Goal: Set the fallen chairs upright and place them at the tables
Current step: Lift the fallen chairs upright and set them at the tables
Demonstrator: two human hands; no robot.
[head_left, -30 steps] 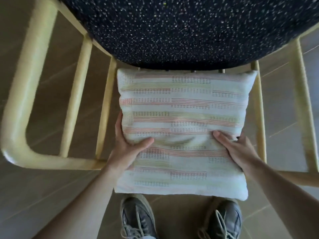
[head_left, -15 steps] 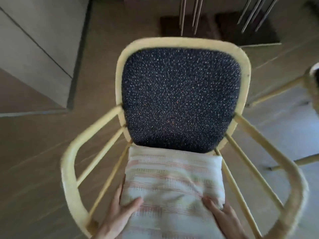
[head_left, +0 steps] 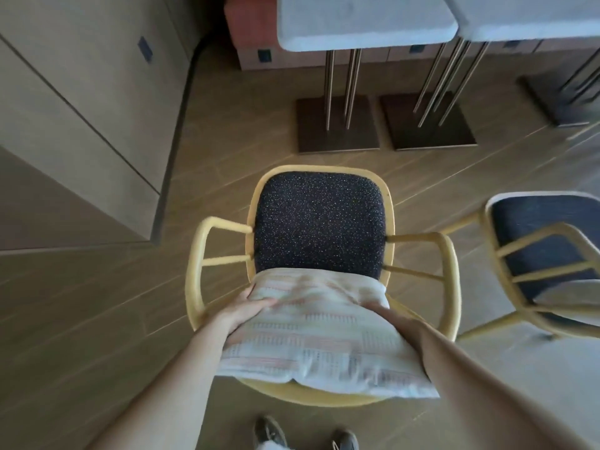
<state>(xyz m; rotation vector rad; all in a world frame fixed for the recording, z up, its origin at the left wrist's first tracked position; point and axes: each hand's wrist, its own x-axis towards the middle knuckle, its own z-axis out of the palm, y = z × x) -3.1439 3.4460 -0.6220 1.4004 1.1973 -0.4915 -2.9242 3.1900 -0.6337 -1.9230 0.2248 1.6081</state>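
Speckled-backed yellow armchair (head_left: 319,222) stood upright, short of the grey-topped bench (head_left: 363,17). Left hand (head_left: 248,311) pinched the edge of its striped cushion (head_left: 324,339); right hand (head_left: 394,321) fingers too blurry to call. Next up, probably: push it in.

A yellow-framed chair (head_left: 319,222) with a dark speckled back stands upright on the wooden floor (head_left: 97,319), its back toward two grey worktops (head_left: 363,21) on metal legs. A striped cushion (head_left: 324,339) lies on its seat. The left hand (head_left: 246,311) grips the cushion's left edge and the right hand (head_left: 394,321) holds its right edge. A second chair (head_left: 545,241) stands at the right.
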